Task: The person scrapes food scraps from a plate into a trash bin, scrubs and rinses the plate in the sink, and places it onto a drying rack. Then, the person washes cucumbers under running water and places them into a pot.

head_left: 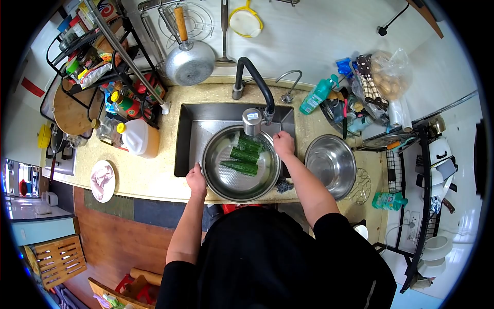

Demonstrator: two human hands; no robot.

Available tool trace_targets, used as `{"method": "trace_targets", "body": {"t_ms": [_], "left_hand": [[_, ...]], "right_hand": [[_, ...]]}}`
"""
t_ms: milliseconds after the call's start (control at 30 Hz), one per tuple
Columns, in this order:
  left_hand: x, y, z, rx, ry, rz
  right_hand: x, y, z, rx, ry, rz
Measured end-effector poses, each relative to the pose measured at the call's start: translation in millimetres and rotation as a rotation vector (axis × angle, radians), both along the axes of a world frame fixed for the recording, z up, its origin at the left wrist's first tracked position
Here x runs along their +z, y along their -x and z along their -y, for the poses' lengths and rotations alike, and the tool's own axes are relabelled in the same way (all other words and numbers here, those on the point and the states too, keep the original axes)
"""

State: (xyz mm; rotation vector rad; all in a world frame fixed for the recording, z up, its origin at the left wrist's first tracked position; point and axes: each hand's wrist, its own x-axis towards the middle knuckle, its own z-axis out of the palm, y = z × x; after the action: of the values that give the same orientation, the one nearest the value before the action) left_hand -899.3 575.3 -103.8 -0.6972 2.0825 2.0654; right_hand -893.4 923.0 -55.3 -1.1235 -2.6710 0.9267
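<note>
A round stainless steel basin (212,177) with water in it sits over the front of the sink (192,116), its near rim reaching the counter edge. Several green cucumbers (241,167) lie in the basin, bunched towards its far side. My left hand (196,180) is closed on the basin's left rim. On the opposite side, my right hand (283,144) grips the right rim, a bit farther back. The black faucet (256,77) arches over the sink, and its silver head (252,122) covers part of the basin's far edge.
An empty metal bowl (330,165) stands right of the sink. To the left are a plastic jug (140,138) and a plate of pale meat (103,181). A green bottle (319,95) stands behind right. A pan (190,63) hangs on the wall.
</note>
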Motion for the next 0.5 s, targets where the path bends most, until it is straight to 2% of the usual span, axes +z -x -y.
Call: {"method": "trace_targets", "body": {"t_ms": [500], "left_hand": [[9.6,-4.0,-2.9,0.031,-0.048,-0.037]], "right_hand": [[-1.6,-1.4,0.8,-0.011,-0.001,-0.017]]}}
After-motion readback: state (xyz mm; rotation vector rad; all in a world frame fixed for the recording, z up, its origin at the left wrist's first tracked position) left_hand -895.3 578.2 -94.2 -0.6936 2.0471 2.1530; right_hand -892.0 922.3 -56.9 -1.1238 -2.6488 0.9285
